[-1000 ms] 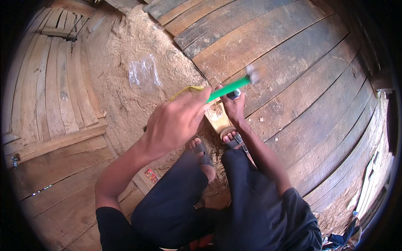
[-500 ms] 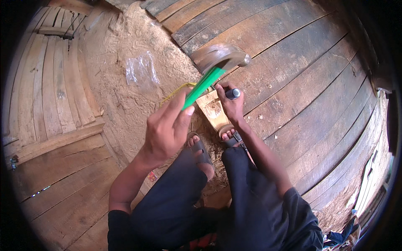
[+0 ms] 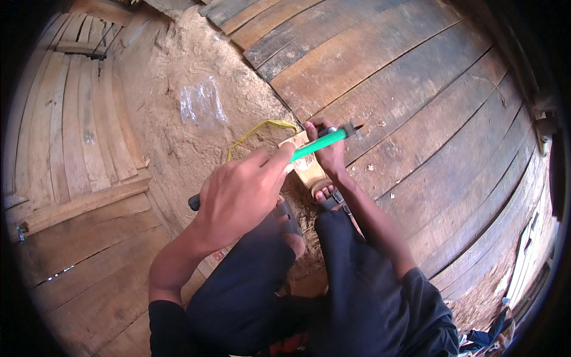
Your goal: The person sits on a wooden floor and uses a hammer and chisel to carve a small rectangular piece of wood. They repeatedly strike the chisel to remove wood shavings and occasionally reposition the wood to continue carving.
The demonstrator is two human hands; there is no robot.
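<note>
My left hand (image 3: pixel 241 190) is closed around a hammer (image 3: pixel 318 144) with a green shaft and a dark grip end. The blurred hammer head is over my right hand (image 3: pixel 330 156), by the handle of the chisel. That hand grips the dark handle of the chisel (image 3: pixel 325 131), which has a metal cap in the earlier frame; its blade is hidden. Below is a pale wood block (image 3: pixel 309 174) with a worked hollow in its top, partly covered by the hammer and my hands. My sandalled right foot (image 3: pixel 324 193) is at the block's near end.
A yellow strap (image 3: pixel 253 130) curves on the dusty ground beside the block. Further left lies a clear plastic bag (image 3: pixel 202 102). A plank platform (image 3: pixel 404 107) spreads to the right, scattered with small chips. More planks (image 3: pixel 83 125) are at the left.
My left hand has swung the hammer downward, bringing its head from above the block to the chisel handle. My right hand has stayed in place.
</note>
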